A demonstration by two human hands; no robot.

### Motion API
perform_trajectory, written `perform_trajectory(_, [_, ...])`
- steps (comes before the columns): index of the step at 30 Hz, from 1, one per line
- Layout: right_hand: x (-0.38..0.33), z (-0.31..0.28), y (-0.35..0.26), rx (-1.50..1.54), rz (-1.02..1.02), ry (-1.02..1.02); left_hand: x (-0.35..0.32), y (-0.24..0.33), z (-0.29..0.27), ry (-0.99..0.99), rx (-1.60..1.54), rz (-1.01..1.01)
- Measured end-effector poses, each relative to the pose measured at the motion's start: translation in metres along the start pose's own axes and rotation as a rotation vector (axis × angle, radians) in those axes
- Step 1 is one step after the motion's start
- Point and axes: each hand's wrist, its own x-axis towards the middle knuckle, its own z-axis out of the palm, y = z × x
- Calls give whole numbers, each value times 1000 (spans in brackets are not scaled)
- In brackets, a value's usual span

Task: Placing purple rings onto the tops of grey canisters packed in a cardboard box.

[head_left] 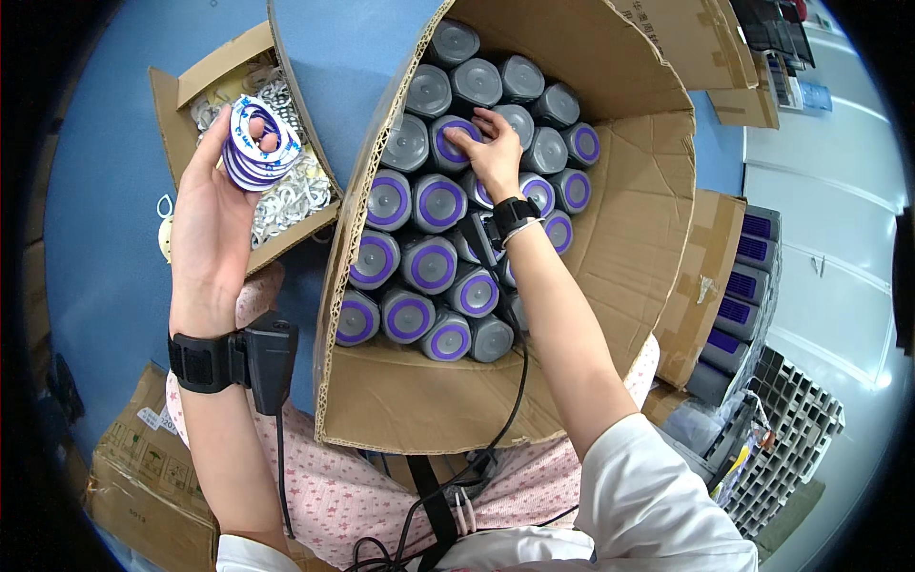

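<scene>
Surface (114, 219) blue, left of and beyond the large box (643, 210). Right of that box: carton (701, 286), grey-and-purple units (739, 310), pale panels (820, 238). Large box contains packed grey canisters (491, 338); many bear purple rings (412, 266), others bare. Small box (221, 65), left of large box: loose white pieces (297, 195). Left hand (210, 210), above small box: fingers closed round stacked white-and-purple rings (250, 172). Right hand (496, 157), inside large box: thumb on one canister's ring, fingers slightly apart; pinch, cannot tell.
</scene>
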Motion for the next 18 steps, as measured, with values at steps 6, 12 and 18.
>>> perform_trajectory(6, [-3,-5,0,-103,-6,-138,-6,2,12,94,44,6])
perform_trajectory(12, [5,2,2,16,105,-103,-5,4,6,35,20,-5])
perform_trajectory(18, [8,4,11,79,193,-50,-2,1,4,28,21,-4])
